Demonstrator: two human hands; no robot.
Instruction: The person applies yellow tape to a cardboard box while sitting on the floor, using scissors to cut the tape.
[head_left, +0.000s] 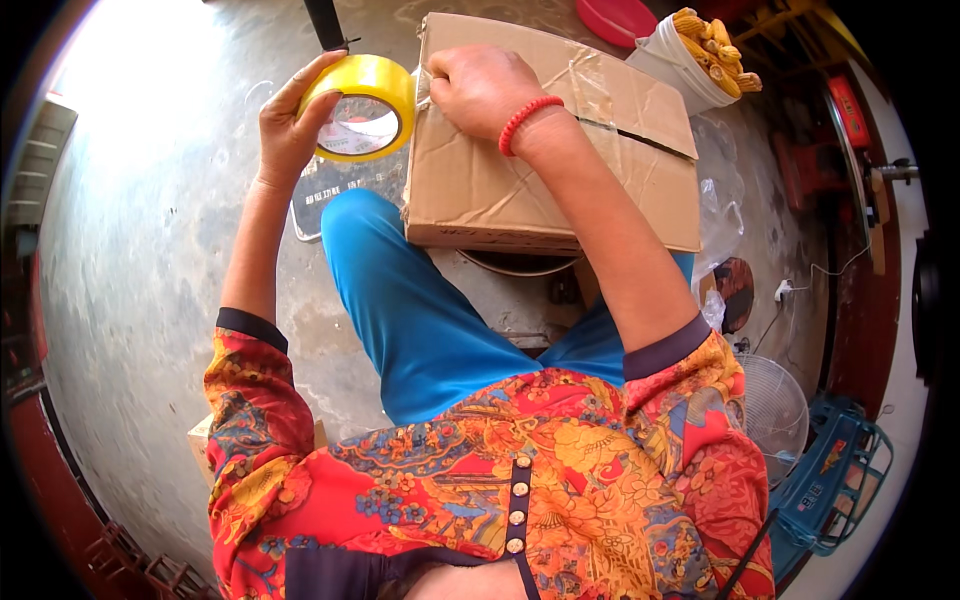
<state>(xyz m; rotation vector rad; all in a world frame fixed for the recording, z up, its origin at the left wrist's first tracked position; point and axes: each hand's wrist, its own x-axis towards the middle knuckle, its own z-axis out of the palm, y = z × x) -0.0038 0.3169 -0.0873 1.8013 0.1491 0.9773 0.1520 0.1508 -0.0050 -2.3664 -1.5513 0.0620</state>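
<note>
In my left hand (296, 112) is a roll of yellow packing tape (405, 112), held upright by its rim just off the left side of a cardboard box (495, 195). My right hand (480, 86), with a red beaded bracelet (525, 120) at the wrist, rests on the box's upper left edge. Its fingers are curled, and a whitish strip shows beside them; their tips are hidden. Creased clear tape (592, 82) lies across the box top, where a dark gap (637, 136) runs between the flaps. The box sits before my knees, bearing print on its near side.
A round metal rim (517, 264) shows under the box. Beyond it stand a white bucket of corn cobs (690, 67) and a pink basin (616, 19). Clear plastic (716, 217) lies at right, near a fan (772, 412) and a blue plastic chair (817, 480).
</note>
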